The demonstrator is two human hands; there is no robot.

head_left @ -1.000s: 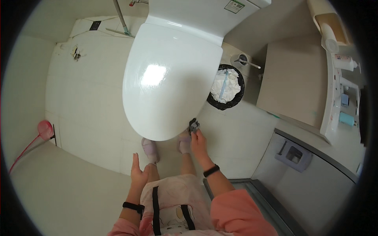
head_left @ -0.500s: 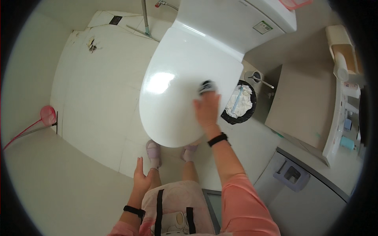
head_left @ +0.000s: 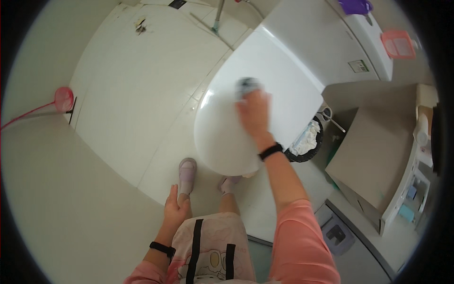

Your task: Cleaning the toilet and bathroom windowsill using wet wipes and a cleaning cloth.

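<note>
A white toilet with its lid (head_left: 222, 137) down is in front of me. My right hand (head_left: 255, 113) is over the middle of the lid, fingers closed on a small black-and-white wad (head_left: 248, 86). The wad is smeared by motion and appears pressed to the lid; I cannot make out its kind. My left hand (head_left: 176, 208) is held low at my left side, near my leg. Its fingers are stretched out and nothing is in it.
Right of the toilet are a bin (head_left: 306, 142) full of crumpled paper, a toilet brush (head_left: 333, 119) in its holder and a cabinet (head_left: 373, 151) under a sink. A pink basket (head_left: 398, 45) is by the tank. A pink net (head_left: 64, 99) leans at the left wall.
The view has swung, so the toilet appears farther right. My right hand has moved with the wad toward the lid's left side. My left hand stays low and empty.
</note>
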